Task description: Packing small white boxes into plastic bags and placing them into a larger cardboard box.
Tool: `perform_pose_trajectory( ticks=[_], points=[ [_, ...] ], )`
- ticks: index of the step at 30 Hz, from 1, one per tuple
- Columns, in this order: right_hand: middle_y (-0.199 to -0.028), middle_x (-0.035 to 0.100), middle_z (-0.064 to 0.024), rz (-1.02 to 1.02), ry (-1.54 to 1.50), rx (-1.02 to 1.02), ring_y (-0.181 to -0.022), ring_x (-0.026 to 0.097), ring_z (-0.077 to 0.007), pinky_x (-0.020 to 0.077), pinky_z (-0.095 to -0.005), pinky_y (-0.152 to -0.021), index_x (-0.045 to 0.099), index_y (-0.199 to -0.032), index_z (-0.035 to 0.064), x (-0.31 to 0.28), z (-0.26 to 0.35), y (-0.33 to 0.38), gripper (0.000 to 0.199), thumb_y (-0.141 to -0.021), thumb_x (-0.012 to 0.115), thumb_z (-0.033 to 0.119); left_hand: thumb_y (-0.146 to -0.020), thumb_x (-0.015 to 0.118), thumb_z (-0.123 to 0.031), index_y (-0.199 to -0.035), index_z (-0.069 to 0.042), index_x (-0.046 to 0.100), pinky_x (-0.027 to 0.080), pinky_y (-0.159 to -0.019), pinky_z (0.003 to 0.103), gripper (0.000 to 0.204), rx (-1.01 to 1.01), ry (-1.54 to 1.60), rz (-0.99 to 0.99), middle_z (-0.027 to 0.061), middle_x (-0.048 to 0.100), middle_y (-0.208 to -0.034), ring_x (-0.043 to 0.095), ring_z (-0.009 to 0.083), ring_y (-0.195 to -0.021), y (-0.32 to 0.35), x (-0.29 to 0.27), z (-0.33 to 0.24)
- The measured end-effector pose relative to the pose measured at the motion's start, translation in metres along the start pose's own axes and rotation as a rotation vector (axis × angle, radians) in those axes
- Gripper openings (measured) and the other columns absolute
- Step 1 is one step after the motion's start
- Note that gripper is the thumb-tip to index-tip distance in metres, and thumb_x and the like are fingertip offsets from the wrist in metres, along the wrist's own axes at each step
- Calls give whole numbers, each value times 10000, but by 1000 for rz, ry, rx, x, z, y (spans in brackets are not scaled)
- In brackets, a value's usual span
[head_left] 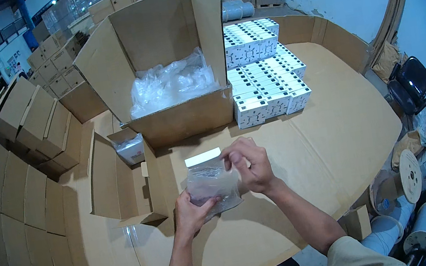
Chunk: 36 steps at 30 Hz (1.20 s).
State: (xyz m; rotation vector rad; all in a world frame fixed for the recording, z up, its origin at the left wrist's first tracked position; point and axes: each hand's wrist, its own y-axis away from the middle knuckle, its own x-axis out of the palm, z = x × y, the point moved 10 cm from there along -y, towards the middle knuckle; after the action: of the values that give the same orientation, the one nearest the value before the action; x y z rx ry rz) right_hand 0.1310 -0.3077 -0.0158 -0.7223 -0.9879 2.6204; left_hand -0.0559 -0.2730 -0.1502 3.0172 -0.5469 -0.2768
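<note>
A small white box sticks out of the far end of a clear plastic bag. My left hand grips the near left part of the bag, thumb laid across its front. With curled fingers, my right hand pinches the bag's right edge beside the box; its fingertips are partly hidden. To the left of my hands stands an open narrow carton with a bagged white box at its far end. Beyond my hands, a large open carton holds a heap of clear plastic bags.
Stacked white boxes with dark square marks stand right of the large carton. Folded cartons and rows of brown boxes line the left side. The cardboard-covered table has a raised far edge. Spools and film rolls lie lower right, near a black chair.
</note>
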Motion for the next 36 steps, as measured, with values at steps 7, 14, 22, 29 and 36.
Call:
perform_pose_trajectory(
  ticks=[7, 14, 22, 29, 36],
  points=[
    [-1161, 687, -77, 66, -202, 256, -1064, 631, -186, 498, -331, -885, 622, -1247, 43, 5, -62, 4, 294, -959, 565, 57, -741, 892, -76, -1179, 28, 629, 570, -888, 350, 521, 1, -23, -15, 123, 715, -1094, 688, 194, -988, 0, -3, -9],
    [-1244, 653, -61, 261, -419, 419, -1102, 612, -136, 511, -271, -884, 579, -1382, 65, 40, -89, 20, 494, -910, 602, -79, -749, 906, -200, -1162, 17, 663, 564, -893, 375, 526, 47, 4, -74, 148, 731, -1079, 709, 225, -973, 1, -9, -14],
    [-1129, 660, -40, 249, -507, 578, -926, 617, -90, 546, -241, -836, 645, -1325, 62, 38, -97, 23, 415, -931, 636, -67, -747, 908, -201, -1183, 16, 651, 563, -900, 380, 551, 40, -26, -75, 141, 730, -1082, 706, 229, -988, -1, -13, -11],
    [-1101, 680, -56, 51, -544, 525, -946, 638, -107, 551, -267, -829, 631, -1339, 63, 6, -108, 19, 444, -914, 648, -62, -758, 898, -174, -1191, 6, 637, 562, -903, 362, 536, 10, 9, -30, 130, 725, -1092, 697, 207, -999, -1, -9, -9],
    [-1094, 578, -157, -246, -830, 457, -1065, 672, -235, 656, -381, -833, 440, -1190, 28, -7, -97, 12, 361, -921, 659, -72, -755, 897, -154, -1193, 7, 635, 561, -896, 353, 536, -24, -1, 31, 126, 726, -1090, 694, 186, -985, 0, -2, -10]
  ],
)
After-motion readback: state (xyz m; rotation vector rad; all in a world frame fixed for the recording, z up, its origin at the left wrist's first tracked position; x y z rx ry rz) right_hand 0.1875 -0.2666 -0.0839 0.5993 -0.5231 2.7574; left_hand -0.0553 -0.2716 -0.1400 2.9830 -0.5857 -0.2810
